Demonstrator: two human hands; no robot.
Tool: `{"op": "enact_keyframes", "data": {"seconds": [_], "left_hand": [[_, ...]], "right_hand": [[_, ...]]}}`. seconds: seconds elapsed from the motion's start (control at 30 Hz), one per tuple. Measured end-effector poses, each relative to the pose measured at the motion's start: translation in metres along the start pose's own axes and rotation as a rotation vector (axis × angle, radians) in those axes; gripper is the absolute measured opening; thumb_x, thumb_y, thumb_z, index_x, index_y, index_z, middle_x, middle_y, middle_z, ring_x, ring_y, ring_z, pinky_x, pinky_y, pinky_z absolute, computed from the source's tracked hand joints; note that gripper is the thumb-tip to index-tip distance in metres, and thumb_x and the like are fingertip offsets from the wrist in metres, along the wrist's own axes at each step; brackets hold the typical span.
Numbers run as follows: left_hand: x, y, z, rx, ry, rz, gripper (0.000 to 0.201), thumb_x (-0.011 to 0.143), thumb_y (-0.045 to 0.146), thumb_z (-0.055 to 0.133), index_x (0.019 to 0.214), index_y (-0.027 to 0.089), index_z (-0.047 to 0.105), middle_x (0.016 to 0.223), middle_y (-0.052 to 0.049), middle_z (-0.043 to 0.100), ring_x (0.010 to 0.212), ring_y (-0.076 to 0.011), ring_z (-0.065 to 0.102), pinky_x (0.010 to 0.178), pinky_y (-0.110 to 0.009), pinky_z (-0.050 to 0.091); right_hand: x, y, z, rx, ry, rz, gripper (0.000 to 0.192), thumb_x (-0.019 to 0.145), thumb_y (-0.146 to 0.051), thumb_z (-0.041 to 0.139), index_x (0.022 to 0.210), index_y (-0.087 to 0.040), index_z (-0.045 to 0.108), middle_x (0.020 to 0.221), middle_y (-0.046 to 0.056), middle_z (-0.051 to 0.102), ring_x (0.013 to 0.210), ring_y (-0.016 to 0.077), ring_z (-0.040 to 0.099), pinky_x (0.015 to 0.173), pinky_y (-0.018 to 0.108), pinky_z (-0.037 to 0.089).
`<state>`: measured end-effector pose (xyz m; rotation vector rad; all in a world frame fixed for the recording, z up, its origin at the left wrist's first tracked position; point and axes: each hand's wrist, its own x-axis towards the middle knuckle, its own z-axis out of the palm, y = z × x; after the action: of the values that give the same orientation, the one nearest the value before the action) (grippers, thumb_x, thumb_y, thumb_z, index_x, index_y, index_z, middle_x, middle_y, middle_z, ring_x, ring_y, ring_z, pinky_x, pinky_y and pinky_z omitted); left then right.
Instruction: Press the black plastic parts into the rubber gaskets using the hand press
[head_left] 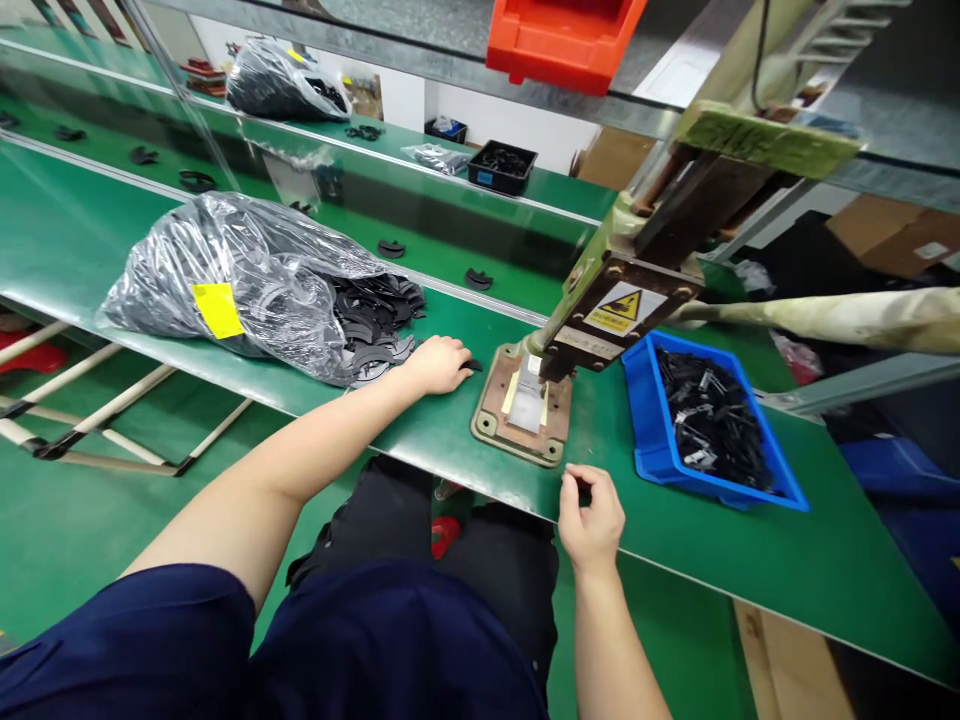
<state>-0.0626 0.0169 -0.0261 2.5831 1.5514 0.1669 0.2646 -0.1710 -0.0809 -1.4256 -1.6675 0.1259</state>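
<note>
1. Head view, frame centre: left hand [437, 364] lies knuckles-up on the green bench [450, 440], fingertips pinching a black curved part [473, 365] just beside the spilled bag of parts [255, 285].
2. Lower centre: right hand [592, 518] grips a small dark piece [584, 492], near the press base [523, 406].
3. Right: blue bin [645, 440].

Bright, even overhead lighting; shadows soft and short. Glare on the clear plastic bag [240, 285] at 9 o'clock and on the second bag [281, 80] at 11 o'clock. Wide-angle bowing toward the edges; bench lines curve. Centre sharp; far background at 12 o'clock slightly soft.
</note>
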Motion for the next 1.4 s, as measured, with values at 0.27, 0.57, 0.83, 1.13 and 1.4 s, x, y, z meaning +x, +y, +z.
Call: {"op": "enact_keyframes", "data": {"seconds": [0.27, 0.57, 0.83, 1.13, 1.4], "left_hand": [[-0.002, -0.012, 0.001, 0.073, 0.003, 0.03, 0.033, 0.106, 0.024, 0.047, 0.126, 0.017, 0.072, 0.121, -0.018, 0.07, 0.109, -0.0315, 0.07, 0.096, -0.041, 0.051], [-0.008, 0.003, -0.036, -0.171, 0.123, 0.069, 0.038, 0.098, 0.026, 0.059, 0.135, 0.018, 0.065, 0.119, -0.013, 0.074, 0.112, -0.0294, 0.07, 0.096, -0.038, 0.053], [-0.032, 0.012, -0.014, -0.831, 0.04, -0.161, 0.04, 0.093, 0.06, 0.066, 0.102, 0.022, 0.071, 0.09, -0.003, 0.075, 0.079, -0.0191, 0.068, 0.073, -0.029, 0.054], [-0.062, 0.017, 0.036, -0.755, 0.119, -0.234, 0.048, 0.093, 0.06, 0.068, 0.125, 0.023, 0.065, 0.097, -0.003, 0.073, 0.076, -0.0184, 0.069, 0.073, -0.032, 0.056], [-0.061, 0.023, 0.054, -0.524, 0.339, -0.155, 0.039, 0.102, 0.045, 0.06, 0.131, 0.018, 0.062, 0.118, -0.011, 0.072, 0.085, -0.0217, 0.07, 0.086, -0.038, 0.058]], "right_hand": [[0.001, -0.003, -0.001, 0.032, 0.003, -0.018, 0.015, 0.097, -0.03, 0.062, 0.108, -0.022, 0.07, 0.101, 0.008, 0.074, 0.095, 0.0194, 0.072, 0.082, 0.037, 0.062], [0.0, -0.006, -0.002, 0.076, 0.019, -0.007, 0.014, 0.097, -0.028, 0.062, 0.108, -0.022, 0.069, 0.1, 0.007, 0.073, 0.095, 0.0194, 0.071, 0.084, 0.038, 0.061], [0.013, -0.006, -0.034, 0.006, 0.055, 0.033, 0.014, 0.098, -0.031, 0.059, 0.103, -0.022, 0.069, 0.097, 0.005, 0.073, 0.09, 0.0163, 0.07, 0.081, 0.034, 0.061], [0.121, 0.063, -0.129, -0.425, 0.039, 0.276, 0.026, 0.093, -0.033, 0.061, 0.112, -0.022, 0.075, 0.114, 0.01, 0.071, 0.101, 0.0217, 0.064, 0.103, 0.044, 0.054], [0.16, 0.103, -0.13, -0.564, -0.223, 0.357, 0.018, 0.082, -0.03, 0.07, 0.096, -0.024, 0.079, 0.111, 0.008, 0.07, 0.104, 0.0218, 0.063, 0.107, 0.042, 0.051]]}}
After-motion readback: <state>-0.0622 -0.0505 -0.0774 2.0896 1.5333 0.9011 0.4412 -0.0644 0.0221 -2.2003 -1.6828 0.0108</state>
